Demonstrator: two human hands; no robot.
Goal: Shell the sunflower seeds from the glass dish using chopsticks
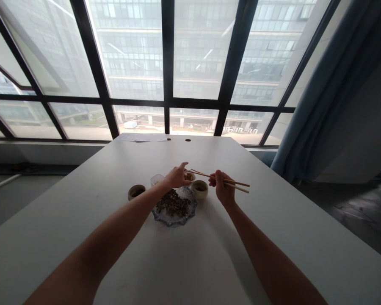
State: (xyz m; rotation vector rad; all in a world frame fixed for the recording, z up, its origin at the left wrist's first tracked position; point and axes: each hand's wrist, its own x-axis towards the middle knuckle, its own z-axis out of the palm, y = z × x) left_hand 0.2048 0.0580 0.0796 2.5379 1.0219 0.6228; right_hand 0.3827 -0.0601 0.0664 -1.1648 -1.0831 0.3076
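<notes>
My right hand (224, 186) is closed around a pair of wooden chopsticks (236, 184). Their tips point left, over a small clear bowl (194, 178) with light brown bits inside. My left hand (177, 176) reaches across to that bowl, thumb and fingers spread around its left side and seemingly gripping it; the contact is partly hidden. Below the hand lies a scalloped glass dish (174, 223) heaped with dark, striped seeds (174, 204), partly covered by my left forearm. A beige cup (200, 191) with dark contents stands between the dish and my right hand.
Left of my left forearm stands another beige cup (136, 190), with a clear plastic container (156, 179) beside it. Sheets of paper (141, 137) lie at the far edge of the white table (165, 262). Windows rise behind, and a blue curtain (324, 93) hangs at right.
</notes>
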